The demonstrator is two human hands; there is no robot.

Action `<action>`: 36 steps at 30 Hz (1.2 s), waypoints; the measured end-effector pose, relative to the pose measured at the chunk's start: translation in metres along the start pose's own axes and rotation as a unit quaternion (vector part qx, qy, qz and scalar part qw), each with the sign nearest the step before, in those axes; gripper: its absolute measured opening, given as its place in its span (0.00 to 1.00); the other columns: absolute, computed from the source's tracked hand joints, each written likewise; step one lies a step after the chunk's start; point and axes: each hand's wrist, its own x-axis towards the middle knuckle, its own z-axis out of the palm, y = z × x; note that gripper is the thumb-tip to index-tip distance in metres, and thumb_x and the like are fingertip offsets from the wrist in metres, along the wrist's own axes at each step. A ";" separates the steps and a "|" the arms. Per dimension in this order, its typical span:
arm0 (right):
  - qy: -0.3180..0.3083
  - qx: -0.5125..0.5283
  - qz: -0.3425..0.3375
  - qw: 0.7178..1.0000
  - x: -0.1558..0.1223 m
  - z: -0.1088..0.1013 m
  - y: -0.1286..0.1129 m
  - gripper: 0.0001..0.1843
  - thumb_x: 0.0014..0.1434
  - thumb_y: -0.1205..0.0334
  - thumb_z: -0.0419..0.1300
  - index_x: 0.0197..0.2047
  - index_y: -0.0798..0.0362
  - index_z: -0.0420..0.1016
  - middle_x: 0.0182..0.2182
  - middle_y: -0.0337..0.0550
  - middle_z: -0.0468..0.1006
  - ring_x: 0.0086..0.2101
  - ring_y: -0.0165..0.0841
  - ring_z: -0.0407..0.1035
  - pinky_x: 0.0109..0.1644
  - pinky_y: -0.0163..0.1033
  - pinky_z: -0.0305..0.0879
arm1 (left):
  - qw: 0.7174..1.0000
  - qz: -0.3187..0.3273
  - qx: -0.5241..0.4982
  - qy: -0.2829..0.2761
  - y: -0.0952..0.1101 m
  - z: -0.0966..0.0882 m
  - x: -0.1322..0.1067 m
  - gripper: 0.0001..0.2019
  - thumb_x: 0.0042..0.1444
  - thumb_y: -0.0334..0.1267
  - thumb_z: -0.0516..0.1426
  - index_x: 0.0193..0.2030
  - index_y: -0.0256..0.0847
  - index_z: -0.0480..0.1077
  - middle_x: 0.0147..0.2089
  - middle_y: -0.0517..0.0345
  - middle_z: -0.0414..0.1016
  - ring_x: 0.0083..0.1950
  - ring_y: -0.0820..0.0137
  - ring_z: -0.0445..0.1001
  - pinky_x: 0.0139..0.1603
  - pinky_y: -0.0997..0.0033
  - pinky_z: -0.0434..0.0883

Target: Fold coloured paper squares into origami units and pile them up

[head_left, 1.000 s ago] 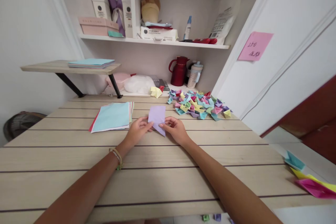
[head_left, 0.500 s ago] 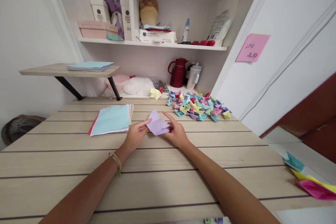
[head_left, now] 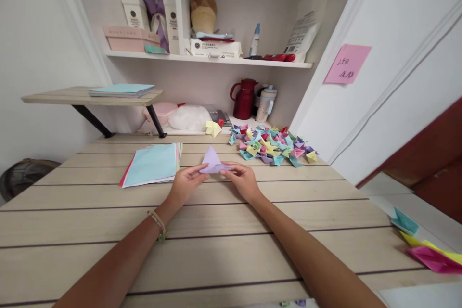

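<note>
A folded sheet of purple origami paper (head_left: pixel 212 160) is held up between both hands over the middle of the table. Its top forms a triangle point, with a folded band along the lower edge. My left hand (head_left: pixel 186 183) pinches the left corner between thumb and fingers. On the opposite side, my right hand (head_left: pixel 243 180) grips the right corner, thumb in front and fingers behind. To the left lies a stack of coloured paper (head_left: pixel 151 166) with a light blue sheet on top. Beyond my right hand is a pile of small folded paper boats (head_left: pixel 270 144).
A yellow folded paper piece (head_left: pixel 213 128) sits at the table's back. Behind stand a dark red jug (head_left: pixel 244 99) and a pale tumbler (head_left: pixel 266 104). A raised wooden shelf (head_left: pixel 57 96) is at left. Larger folded papers (head_left: pixel 433 257) lie at the right edge.
The purple paper's lower part has been folded up, leaving a triangle above a band. My right hand's raised index finger has come down, and the hand now grips the paper's right corner.
</note>
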 end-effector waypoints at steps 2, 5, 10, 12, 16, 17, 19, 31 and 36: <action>0.005 0.028 0.012 1.000 0.000 0.001 0.000 0.10 0.43 0.56 0.66 0.31 0.51 0.77 0.43 0.46 0.76 0.41 0.39 0.70 0.42 0.42 0.66 | 0.999 0.014 0.031 0.021 0.002 -0.001 0.000 0.18 0.42 0.42 0.63 0.41 0.37 0.75 0.41 0.52 0.78 0.42 0.62 0.75 0.48 0.62 0.70; -0.025 0.061 0.031 0.997 -0.001 0.003 -0.002 0.18 0.39 0.57 0.68 0.36 0.51 0.76 0.46 0.46 0.74 0.43 0.39 0.69 0.42 0.41 0.67 | 0.996 0.046 0.056 0.052 0.003 -0.001 0.000 0.14 0.43 0.42 0.62 0.38 0.38 0.76 0.41 0.53 0.78 0.43 0.62 0.75 0.48 0.63 0.70; -0.060 0.089 0.058 0.993 -0.004 0.010 -0.002 0.16 0.39 0.57 0.68 0.33 0.53 0.75 0.35 0.44 0.77 0.36 0.35 0.71 0.40 0.40 0.67 | 0.995 0.049 0.034 0.082 0.003 0.000 0.000 0.13 0.40 0.40 0.64 0.34 0.36 0.76 0.38 0.51 0.79 0.40 0.61 0.76 0.46 0.62 0.71; -0.044 0.111 0.071 0.990 -0.003 0.010 0.001 0.14 0.41 0.56 0.67 0.31 0.53 0.74 0.29 0.42 0.77 0.30 0.33 0.70 0.37 0.38 0.66 | 0.997 0.033 0.001 0.072 0.002 0.001 -0.001 0.14 0.40 0.39 0.64 0.34 0.34 0.75 0.35 0.51 0.79 0.37 0.63 0.76 0.43 0.63 0.73; -0.004 0.134 0.074 0.988 0.000 0.006 0.004 0.23 0.40 0.57 0.68 0.41 0.52 0.72 0.26 0.39 0.76 0.28 0.31 0.69 0.35 0.37 0.65 | 0.998 0.012 -0.046 0.040 0.004 0.004 -0.001 0.23 0.39 0.38 0.65 0.45 0.35 0.68 0.30 0.55 0.78 0.32 0.67 0.76 0.37 0.65 0.74; -0.006 0.129 0.073 0.989 0.000 0.006 0.003 0.24 0.41 0.56 0.67 0.43 0.52 0.72 0.27 0.39 0.76 0.29 0.31 0.69 0.36 0.37 0.65 | 0.998 0.007 -0.051 0.032 0.004 0.005 0.000 0.27 0.39 0.37 0.65 0.48 0.36 0.65 0.30 0.57 0.78 0.31 0.68 0.76 0.35 0.66 0.74; -0.022 0.100 0.069 0.992 -0.001 0.006 0.001 0.20 0.43 0.54 0.65 0.40 0.52 0.75 0.29 0.41 0.77 0.31 0.32 0.69 0.37 0.38 0.65 | 0.999 -0.007 -0.051 0.016 0.004 0.004 0.001 0.31 0.40 0.37 0.65 0.52 0.38 0.61 0.30 0.57 0.78 0.30 0.69 0.75 0.31 0.69 0.73; -0.014 0.112 0.114 0.987 -0.005 0.011 -0.016 0.12 0.37 0.55 0.69 0.20 0.54 0.76 0.20 0.39 0.75 0.24 0.29 0.65 0.30 0.35 0.61 | 0.996 -0.052 -0.058 -0.041 -0.006 -0.002 0.004 0.14 0.43 0.43 0.63 0.34 0.35 0.71 0.21 0.58 0.74 0.22 0.75 0.70 0.25 0.76 0.65; -0.052 0.215 0.189 0.957 -0.006 0.013 -0.013 0.16 0.41 0.51 0.66 0.19 0.56 0.73 0.16 0.37 0.70 0.19 0.26 0.61 0.24 0.32 0.58 | 0.991 -0.071 -0.104 -0.051 -0.006 -0.001 0.004 0.13 0.42 0.42 0.64 0.32 0.36 0.71 0.24 0.57 0.75 0.26 0.74 0.73 0.32 0.74 0.69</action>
